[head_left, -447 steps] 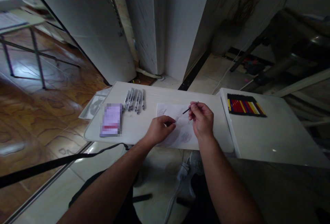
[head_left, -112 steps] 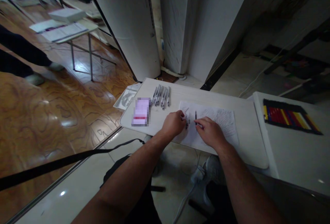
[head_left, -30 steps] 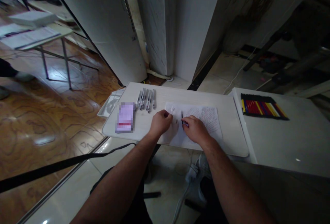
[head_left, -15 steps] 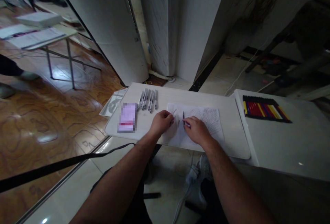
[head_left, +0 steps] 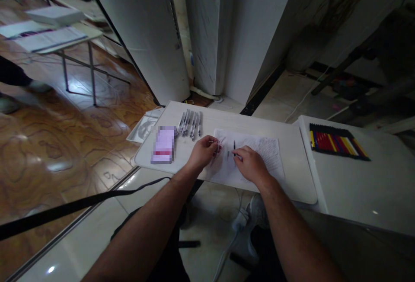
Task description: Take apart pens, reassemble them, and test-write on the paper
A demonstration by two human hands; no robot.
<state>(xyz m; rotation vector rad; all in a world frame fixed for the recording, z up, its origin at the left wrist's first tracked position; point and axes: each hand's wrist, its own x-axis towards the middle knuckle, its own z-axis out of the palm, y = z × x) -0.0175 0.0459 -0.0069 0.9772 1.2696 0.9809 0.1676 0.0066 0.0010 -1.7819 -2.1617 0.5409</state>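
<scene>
On the desk, a written-on paper sheet (head_left: 270,152) lies beneath both hands. My left hand (head_left: 202,151) is closed over the sheet's left part, pinching a thin, pale, see-through pen-like piece (head_left: 223,139); a little red shows near its fingertips. To the right, my right hand (head_left: 250,163) is closed on a slim dark pen (head_left: 234,145) whose black end points away from me. A small grey piece (head_left: 228,154) lies on the paper between the hands. Several clear pens (head_left: 191,123) rest in a loose row beyond my left hand.
A pixelated pinkish phone-like object (head_left: 164,145) lies at the desk's (head_left: 292,141) left end. On the adjoining white surface (head_left: 363,187) at right sits a row of coloured pens (head_left: 337,142). A black strap (head_left: 97,197) crosses the lower left. Another person's legs (head_left: 14,74) show far left.
The view has shifted slightly. The thin piece in my left hand has tilted and shows more clearly. My right hand stays closed on the dark pen.
</scene>
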